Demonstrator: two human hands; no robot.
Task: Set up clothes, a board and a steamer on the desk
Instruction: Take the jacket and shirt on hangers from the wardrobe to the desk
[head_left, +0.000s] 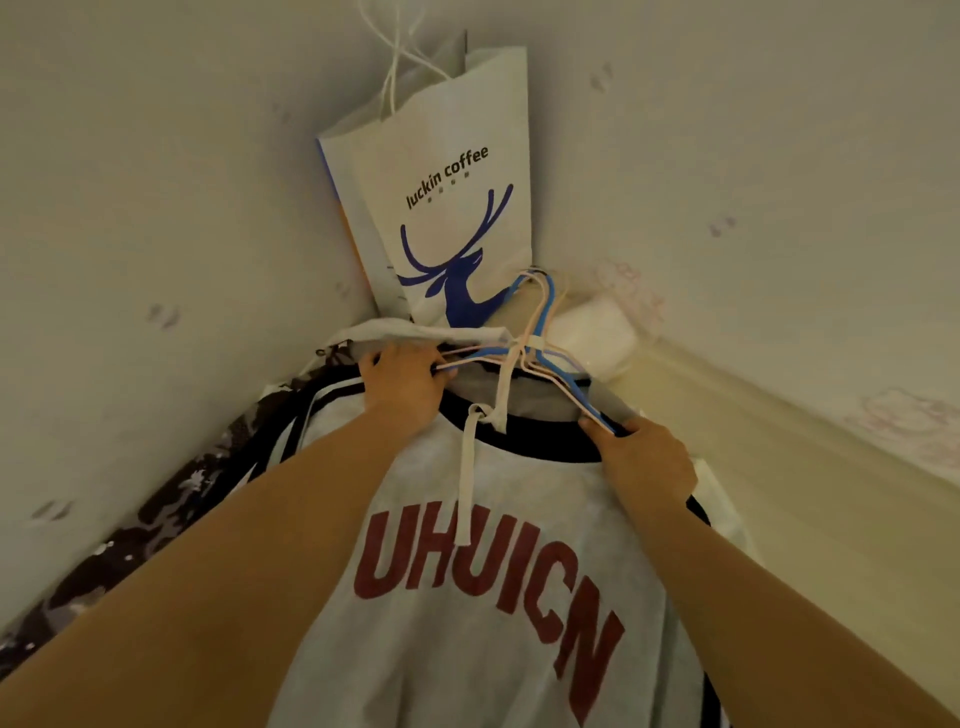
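Grey lettered shirt (498, 597) hung on hangers (524, 353) below Luckin Coffee bag (452, 208); left hand (405, 384) gripped the hangers' left arm, right hand (644, 457) their right.

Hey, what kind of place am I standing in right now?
Probably a bedroom or home corner used for hanging clothes: patterned wallpaper, a bunch of hangers carrying a lettered shirt, and a coffee-shop paper bag hung in the corner.
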